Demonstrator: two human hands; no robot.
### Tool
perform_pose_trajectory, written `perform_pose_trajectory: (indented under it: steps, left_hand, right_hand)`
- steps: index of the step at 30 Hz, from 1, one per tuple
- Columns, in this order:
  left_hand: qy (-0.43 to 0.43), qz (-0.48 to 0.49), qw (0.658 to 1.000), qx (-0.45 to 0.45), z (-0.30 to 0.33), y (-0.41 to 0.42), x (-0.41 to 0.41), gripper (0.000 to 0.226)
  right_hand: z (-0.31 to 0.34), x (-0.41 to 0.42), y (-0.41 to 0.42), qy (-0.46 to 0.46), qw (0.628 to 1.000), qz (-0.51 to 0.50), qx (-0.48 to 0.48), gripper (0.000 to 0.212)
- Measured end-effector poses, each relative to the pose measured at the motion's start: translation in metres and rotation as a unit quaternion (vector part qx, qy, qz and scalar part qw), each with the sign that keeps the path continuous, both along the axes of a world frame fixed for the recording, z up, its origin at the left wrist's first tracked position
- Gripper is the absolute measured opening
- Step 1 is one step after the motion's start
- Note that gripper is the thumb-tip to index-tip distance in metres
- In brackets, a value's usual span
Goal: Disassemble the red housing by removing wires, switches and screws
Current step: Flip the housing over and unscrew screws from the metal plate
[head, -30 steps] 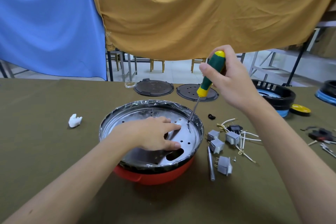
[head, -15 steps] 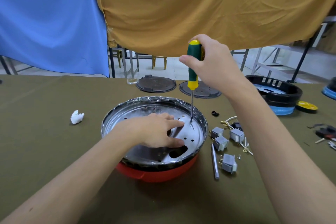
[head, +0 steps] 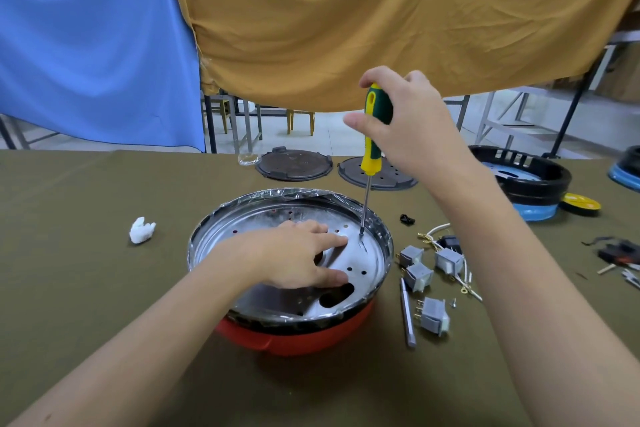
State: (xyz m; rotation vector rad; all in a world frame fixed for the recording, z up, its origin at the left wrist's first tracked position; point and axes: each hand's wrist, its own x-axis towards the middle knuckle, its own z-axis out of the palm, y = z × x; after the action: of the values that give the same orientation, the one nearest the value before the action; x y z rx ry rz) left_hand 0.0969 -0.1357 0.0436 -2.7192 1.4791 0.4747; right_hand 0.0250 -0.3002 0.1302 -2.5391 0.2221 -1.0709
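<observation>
The red housing [head: 294, 336] sits upside down on the olive table, with a shiny perforated metal plate [head: 367, 253] set in its black rim. My left hand [head: 294, 253] lies flat on the plate, fingers spread, pressing it down. My right hand [head: 412, 125] grips a green and yellow screwdriver [head: 374, 135], held almost upright. Its tip touches the plate near the right rim, just beyond my left index finger. Several grey switches [head: 420, 276] and loose white wires [head: 465, 279] lie on the table to the right of the housing.
A metal rod [head: 408, 317] lies beside the switches. Two dark round lids [head: 294, 165] rest at the back. A black and blue housing [head: 526, 184] and a yellow disc [head: 580, 203] stand at the right. A white crumpled scrap [head: 141, 229] lies at the left. Tools [head: 620, 253] lie at the far right.
My right hand swung the screwdriver from a slant to nearly upright, its tip staying on the plate near the right rim. My left hand stayed on the plate.
</observation>
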Motion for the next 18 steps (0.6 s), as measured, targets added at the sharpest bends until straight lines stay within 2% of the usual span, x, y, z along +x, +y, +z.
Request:
perform_pose_trajectory:
  steps: [3, 5, 8, 11, 14, 18]
  left_hand:
    - [0.002, 0.000, 1.000, -0.001, 0.000, 0.000, -0.001, 0.071]
    - [0.000, -0.001, 1.000, 0.000, 0.001, 0.000, -0.002, 0.071]
    - [0.000, -0.001, 1.000, 0.001, 0.002, 0.001, -0.003, 0.070]
    - [0.001, 0.001, 1.000, 0.001, 0.003, 0.001, -0.003, 0.070]
    - [0.004, 0.004, 1.000, 0.000, 0.003, 0.002, -0.003, 0.070]
    - [-0.001, 0.000, 1.000, 0.003, 0.002, 0.002, -0.004, 0.070]
  right_hand:
    - [0.002, -0.001, 0.001, 0.000, 1.000, -0.011, -0.003, 0.054]
    - [0.006, -0.005, -0.002, 0.035, 0.999, 0.014, 0.016, 0.057]
    - [0.013, -0.009, -0.003, 0.085, 0.993, 0.069, 0.052, 0.038]
    - [0.008, -0.005, 0.002, 0.047, 0.996, 0.053, 0.059, 0.024]
    - [0.000, 0.000, 0.006, 0.016, 1.000, 0.000, -0.004, 0.040]
    - [0.005, 0.000, 0.007, -0.013, 0.999, -0.050, -0.006, 0.053]
